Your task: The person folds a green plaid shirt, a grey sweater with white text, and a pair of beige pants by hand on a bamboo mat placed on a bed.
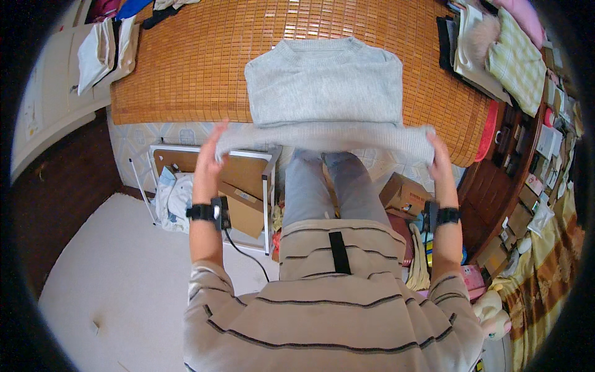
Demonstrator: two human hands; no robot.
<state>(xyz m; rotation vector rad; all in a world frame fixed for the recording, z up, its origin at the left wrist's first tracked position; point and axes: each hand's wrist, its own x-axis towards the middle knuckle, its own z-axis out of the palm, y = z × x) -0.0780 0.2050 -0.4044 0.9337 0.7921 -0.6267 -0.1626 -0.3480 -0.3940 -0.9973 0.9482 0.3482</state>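
Note:
A light grey knitted sweater (325,93) lies on the bamboo mat (200,69) of a bed, its crew neckline away from me. Its lower part hangs over the bed's near edge and is stretched sideways between my hands, slightly blurred. My left hand (214,146) grips one end of this ribbed lower part. On the other side my right hand (436,153) holds the opposite end. Both hands are above the gap between the bed and my body. No sleeves show spread out beside the sweater.
Folded white cloths (100,56) lie at the bed's left end. A checked pillow (518,60) and folded fabrics are at the right end. Below stand a white-framed rack (267,204) and a cardboard box (404,195), with a dark wooden cabinet (488,181) on the right.

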